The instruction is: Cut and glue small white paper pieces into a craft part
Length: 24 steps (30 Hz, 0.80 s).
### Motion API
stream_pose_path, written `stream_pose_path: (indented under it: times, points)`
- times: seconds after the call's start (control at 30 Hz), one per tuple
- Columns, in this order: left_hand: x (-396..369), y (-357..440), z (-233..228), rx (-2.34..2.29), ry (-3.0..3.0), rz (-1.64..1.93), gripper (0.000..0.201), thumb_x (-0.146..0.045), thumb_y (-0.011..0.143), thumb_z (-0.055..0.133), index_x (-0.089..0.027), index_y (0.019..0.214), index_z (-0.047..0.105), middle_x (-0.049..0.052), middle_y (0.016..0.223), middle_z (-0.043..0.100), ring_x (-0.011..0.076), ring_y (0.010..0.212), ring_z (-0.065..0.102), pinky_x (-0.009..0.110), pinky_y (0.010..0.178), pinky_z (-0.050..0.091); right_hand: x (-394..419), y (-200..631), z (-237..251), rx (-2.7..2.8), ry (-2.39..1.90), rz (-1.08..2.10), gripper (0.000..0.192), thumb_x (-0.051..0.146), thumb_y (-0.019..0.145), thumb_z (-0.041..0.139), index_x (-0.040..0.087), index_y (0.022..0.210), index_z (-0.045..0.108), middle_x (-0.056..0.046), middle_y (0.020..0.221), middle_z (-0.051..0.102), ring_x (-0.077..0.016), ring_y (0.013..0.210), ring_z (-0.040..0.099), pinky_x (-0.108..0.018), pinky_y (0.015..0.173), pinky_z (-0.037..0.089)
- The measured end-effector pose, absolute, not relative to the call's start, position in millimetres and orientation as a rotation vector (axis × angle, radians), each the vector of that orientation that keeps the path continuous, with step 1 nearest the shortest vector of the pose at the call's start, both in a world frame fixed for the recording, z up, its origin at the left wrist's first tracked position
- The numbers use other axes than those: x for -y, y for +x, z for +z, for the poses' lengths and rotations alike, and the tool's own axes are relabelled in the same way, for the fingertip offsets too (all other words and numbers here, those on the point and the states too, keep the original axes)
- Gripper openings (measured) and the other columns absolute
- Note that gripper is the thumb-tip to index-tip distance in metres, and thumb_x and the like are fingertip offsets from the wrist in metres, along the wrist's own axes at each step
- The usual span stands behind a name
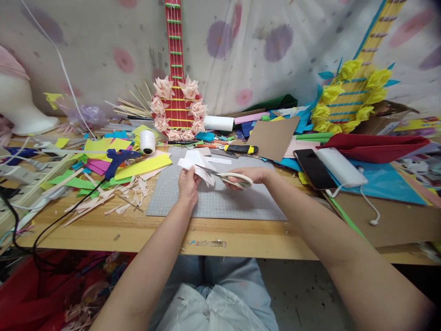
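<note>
- White paper [195, 164] is what your left hand [188, 187] pinches, thumb on top and fingers beneath, holding it just above the grey cutting mat [220, 202].
- Your right hand [248, 176] is closed through the cream handles of the scissors [230, 178]; the blades point away from that grip toward your left hand and meet the paper's lower edge.
- How far the blades stand apart I cannot tell; they are thin and partly lost against the paper.
- To cut well, as I judge it, keep the paper taut between your left thumb and the blades, and feed the sheet into the scissors by turning your left wrist, not by twisting the scissors.
- Keep your left fingertips behind the cutting line; they sit near the blade tips now.
- Seen from the left grip, most of the paper fans up and away from your thumb, with one pointed flap hanging toward the scissors.
- Seen from the right grip, the paper lies just beyond the blade tips, touching them.
- More white scraps [219, 161] lie on the mat past the scissors, apart from the held piece.
- A utility knife [241, 149] lies farther out beyond your right hand, and a blue glue gun [119, 159] lies well off to the side of your left.
</note>
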<state>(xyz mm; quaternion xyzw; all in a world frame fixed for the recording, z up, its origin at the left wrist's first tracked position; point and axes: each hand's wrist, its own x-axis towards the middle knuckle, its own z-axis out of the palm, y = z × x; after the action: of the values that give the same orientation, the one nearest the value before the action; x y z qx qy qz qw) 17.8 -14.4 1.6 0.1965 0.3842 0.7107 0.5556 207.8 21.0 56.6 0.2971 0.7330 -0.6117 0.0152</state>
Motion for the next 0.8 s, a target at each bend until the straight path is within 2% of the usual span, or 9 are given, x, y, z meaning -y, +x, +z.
stream_pose_path:
  times: [0.3,0.43,0.5,0.6,0.7,0.8]
  points:
    - [14,17,3,-0.996,0.723,1.693,0.026,-0.029,0.062,0.062,-0.017,0.082,0.049,0.002,0.081,0.062,0.0142,0.074,0.061,0.027,0.068,0.047,-23,255,71,-2.356,1.007,-1.928,0.04,0.053,0.074,0.05,0.013,0.071,0.05,-0.001,0.062,0.051,-0.0057,0.049,0.043,-0.02,0.044,0.03]
    - [16,16,3,-1.021,0.856,1.627,0.026,-0.029,0.06,0.062,-0.016,0.08,0.051,0.0,0.074,0.061,0.0126,0.069,0.06,0.026,0.066,0.046,-27,233,69,-2.61,1.454,-1.915,0.033,0.043,0.065,0.064,0.015,0.075,0.049,-0.002,0.068,0.056,-0.0068,0.052,0.045,-0.02,0.045,0.034]
    - [18,14,3,-1.011,0.89,1.54,0.025,-0.028,0.06,0.062,-0.016,0.079,0.051,-0.001,0.072,0.061,0.0133,0.067,0.06,0.027,0.066,0.047,-30,211,72,-2.728,1.628,-1.92,0.036,0.036,0.059,0.07,0.016,0.082,0.049,-0.003,0.081,0.059,-0.0092,0.063,0.052,-0.021,0.052,0.04]
    - [22,12,6,-0.965,0.961,1.349,0.023,-0.028,0.062,0.059,-0.016,0.081,0.052,0.001,0.073,0.064,0.0173,0.07,0.062,0.032,0.067,0.047,-35,179,82,-2.799,1.518,-1.987,0.046,0.027,0.056,0.072,0.019,0.092,0.046,-0.005,0.095,0.06,-0.0141,0.083,0.056,-0.028,0.07,0.046]
    - [26,11,10,-0.923,1.025,1.232,0.024,-0.027,0.064,0.057,-0.016,0.084,0.052,0.004,0.076,0.067,0.0206,0.075,0.063,0.035,0.069,0.048,-40,155,98,-2.847,1.53,-1.787,0.044,0.023,0.053,0.073,0.018,0.086,0.044,-0.005,0.097,0.061,-0.0175,0.09,0.056,-0.032,0.074,0.046]
    - [28,12,12,-0.917,1.05,1.204,0.024,-0.026,0.063,0.058,-0.016,0.084,0.052,0.005,0.079,0.067,0.0212,0.075,0.064,0.036,0.07,0.048,-45,145,110,-2.851,1.423,-1.582,0.041,0.021,0.054,0.073,0.017,0.083,0.045,-0.006,0.099,0.061,-0.0185,0.088,0.057,-0.031,0.071,0.047]
